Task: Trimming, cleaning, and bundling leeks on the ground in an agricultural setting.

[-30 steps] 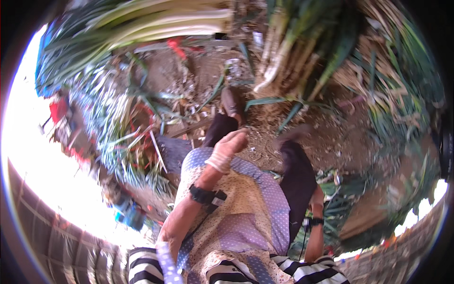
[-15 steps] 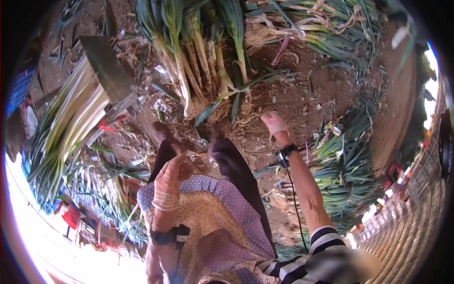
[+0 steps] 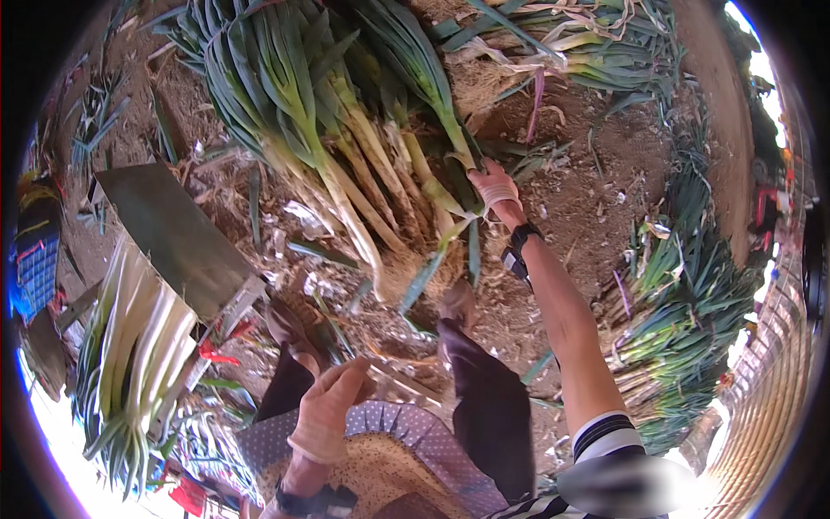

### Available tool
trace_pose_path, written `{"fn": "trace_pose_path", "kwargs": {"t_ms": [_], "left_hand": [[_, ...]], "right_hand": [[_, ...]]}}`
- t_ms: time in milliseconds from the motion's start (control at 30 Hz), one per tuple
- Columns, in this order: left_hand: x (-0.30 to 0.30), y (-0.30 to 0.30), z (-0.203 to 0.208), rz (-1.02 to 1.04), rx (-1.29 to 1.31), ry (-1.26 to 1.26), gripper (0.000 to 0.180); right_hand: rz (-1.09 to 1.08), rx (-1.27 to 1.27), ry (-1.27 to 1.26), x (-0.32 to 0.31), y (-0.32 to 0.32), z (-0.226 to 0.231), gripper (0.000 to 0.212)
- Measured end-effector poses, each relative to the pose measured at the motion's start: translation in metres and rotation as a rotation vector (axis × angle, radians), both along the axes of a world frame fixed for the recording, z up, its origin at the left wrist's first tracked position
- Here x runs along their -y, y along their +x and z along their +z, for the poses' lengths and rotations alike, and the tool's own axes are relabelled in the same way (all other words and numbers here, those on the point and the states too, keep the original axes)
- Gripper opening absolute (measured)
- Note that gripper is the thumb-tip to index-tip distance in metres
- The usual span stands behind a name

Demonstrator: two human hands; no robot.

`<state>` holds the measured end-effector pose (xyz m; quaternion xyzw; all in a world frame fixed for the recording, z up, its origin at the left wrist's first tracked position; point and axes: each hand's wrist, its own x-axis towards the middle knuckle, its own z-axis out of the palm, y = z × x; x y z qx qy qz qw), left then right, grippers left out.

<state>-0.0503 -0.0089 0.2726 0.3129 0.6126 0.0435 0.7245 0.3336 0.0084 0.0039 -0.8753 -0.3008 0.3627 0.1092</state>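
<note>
My right hand (image 3: 497, 192), in a pale glove, reaches out and closes round the lower stalk of a leek (image 3: 451, 130) at the right side of a pile. The other leeks (image 3: 303, 130) of this pile lie on the soil, green leaves pointing away and rooted white ends toward me. My gloved left hand (image 3: 330, 415) hovers over my apron with its fingers curled together; no object shows in it. At the left, a bundle of cleaned leeks (image 3: 143, 320) with white stalks rests by a dark metal plate (image 3: 186, 238) on a stand.
More leeks (image 3: 596, 52) are heaped at the far right, and another heap (image 3: 692, 320) runs along the right. Leaf scraps, roots and peelings litter the soil (image 3: 588, 190). My shoes (image 3: 294, 329) stand between the pile and me. Red ties (image 3: 220, 350) hang by the stand.
My right hand has moved forward to the pile and taken hold of a leek stalk. The view has shifted, so the pile appears lower and larger. My left hand stays over my lap.
</note>
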Motion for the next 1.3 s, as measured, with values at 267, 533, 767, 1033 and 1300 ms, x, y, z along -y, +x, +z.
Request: {"fn": "trace_pose_path", "kwargs": {"t_ms": [267,533,767,1033,1300], "left_hand": [[-0.043,-0.033,0.043,0.238,0.095,0.106,0.060],[-0.030,-0.064,0.052,0.184,0.410,0.159,0.053],[-0.001,-0.092,0.050,-0.007,0.370,0.237,0.045],[0.043,-0.101,0.039,0.012,0.569,0.443,0.049],[0.106,-0.066,0.080,-0.123,0.949,0.281,0.036]], "right_hand": [[0.027,0.254,-0.082,-0.022,-0.035,-0.044,0.045],[-0.080,0.099,0.003,0.024,-0.047,0.022,0.051],[0.014,-0.031,-0.009,0.153,-0.084,0.174,0.059],[-0.374,0.136,0.161,0.377,-0.208,0.319,0.046],[-0.527,0.117,0.558,0.410,-0.314,0.346,0.038]]}}
